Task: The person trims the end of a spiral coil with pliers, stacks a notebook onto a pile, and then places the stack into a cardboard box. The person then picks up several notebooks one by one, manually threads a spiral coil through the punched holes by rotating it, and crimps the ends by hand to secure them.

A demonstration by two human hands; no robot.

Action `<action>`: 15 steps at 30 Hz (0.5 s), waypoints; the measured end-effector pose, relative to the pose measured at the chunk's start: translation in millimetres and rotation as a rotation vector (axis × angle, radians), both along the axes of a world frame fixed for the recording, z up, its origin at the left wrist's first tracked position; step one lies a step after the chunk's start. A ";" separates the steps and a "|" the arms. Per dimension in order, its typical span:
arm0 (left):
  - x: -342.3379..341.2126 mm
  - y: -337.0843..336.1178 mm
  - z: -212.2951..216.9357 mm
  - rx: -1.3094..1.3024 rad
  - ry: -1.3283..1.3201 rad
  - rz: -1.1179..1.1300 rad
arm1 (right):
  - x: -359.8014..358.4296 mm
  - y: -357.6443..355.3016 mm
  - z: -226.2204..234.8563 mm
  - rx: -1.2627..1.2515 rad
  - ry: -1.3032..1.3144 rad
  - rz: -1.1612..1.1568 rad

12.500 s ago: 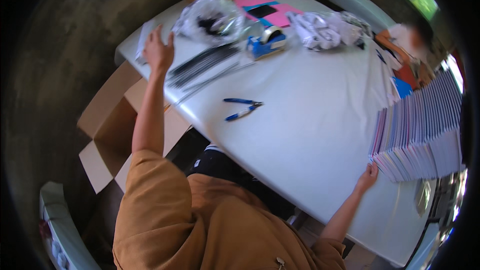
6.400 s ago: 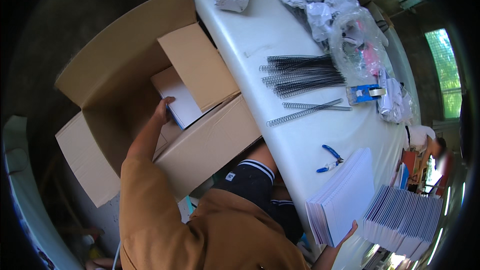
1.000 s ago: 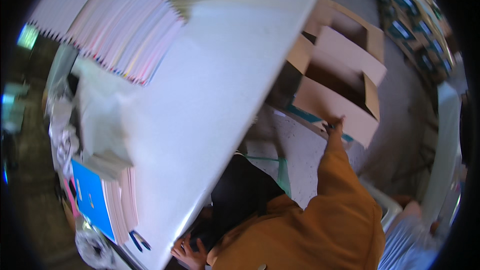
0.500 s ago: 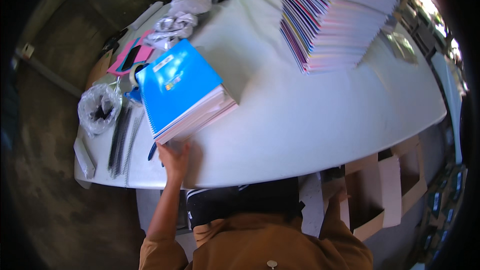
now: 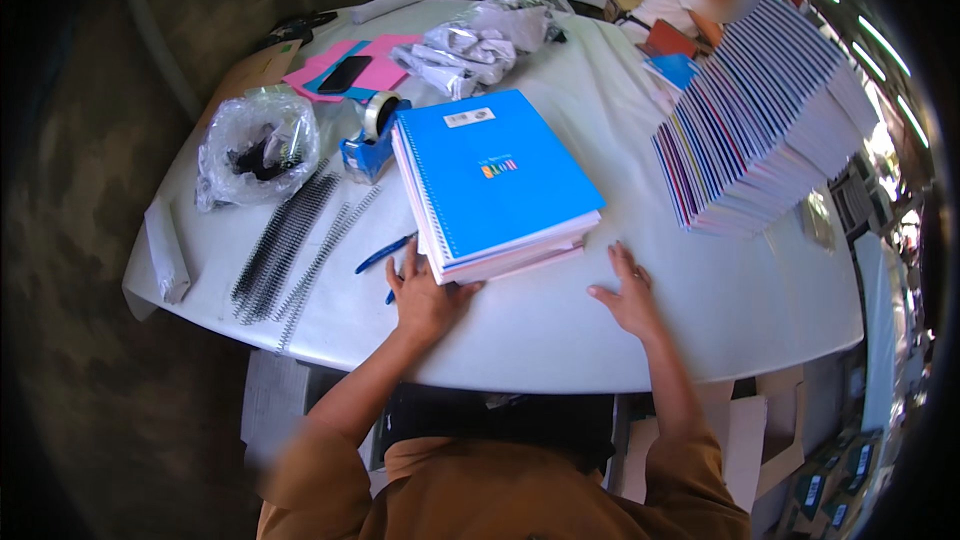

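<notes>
A short stack of spiral-bound notebooks [image 5: 505, 175] with a bright blue cover on top lies in front of me, turned slightly askew. My left hand [image 5: 428, 302] rests on the table at the stack's near left corner, its fingers spread and touching or nearly touching the lower edge. To the right of the stack, my right hand [image 5: 632, 298] hovers low over or rests on the tabletop, fingers apart and holding nothing. A blue pen [image 5: 384, 254] lies just left of my left hand. Another blue piece beside it is partly covered by the fingers.
A tall notebook stack [image 5: 760, 120] leans at the right. On the left are loose wire spirals [image 5: 285, 240], a plastic-wrapped roll [image 5: 258, 152], a blue tape dispenser [image 5: 366, 152] and a phone [image 5: 345, 75] on pink sheets. Crumpled plastic [image 5: 480, 45] lies behind. A person [image 5: 672, 8] sits beyond the table.
My right hand has come up from beside the boxes below the table edge to the tabletop. My left hand stays by the stack's near corner. The view has shifted, bringing another person into sight.
</notes>
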State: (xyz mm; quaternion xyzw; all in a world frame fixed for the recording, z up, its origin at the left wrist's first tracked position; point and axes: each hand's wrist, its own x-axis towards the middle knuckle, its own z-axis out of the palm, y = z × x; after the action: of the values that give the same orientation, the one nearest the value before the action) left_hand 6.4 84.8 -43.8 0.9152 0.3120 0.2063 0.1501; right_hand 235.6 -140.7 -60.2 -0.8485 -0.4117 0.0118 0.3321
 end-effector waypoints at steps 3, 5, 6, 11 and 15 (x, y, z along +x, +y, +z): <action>2.3 13.2 4.5 -0.159 0.189 -0.148 | 4.1 44.2 -2.8 -0.014 -0.054 0.138; 6.2 29.8 0.5 -0.127 0.171 -0.148 | 6.9 63.6 2.4 -0.117 0.063 0.146; 6.8 40.8 2.1 -0.075 0.165 -0.155 | -3.7 71.6 6.1 -0.011 -0.002 0.124; 8.8 113.6 9.2 -0.023 0.226 -0.050 | -24.8 114.2 -22.9 0.263 0.174 0.135; 5.0 126.4 -7.5 0.064 -0.074 0.219 | -66.3 150.1 -4.2 0.163 0.138 0.230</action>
State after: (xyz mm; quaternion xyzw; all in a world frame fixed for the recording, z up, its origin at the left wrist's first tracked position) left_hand 11.5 211.2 -51.3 0.8717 0.3977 0.2650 0.1086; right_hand 169.3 9.4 -64.4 -0.7632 -0.4821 0.0748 0.4236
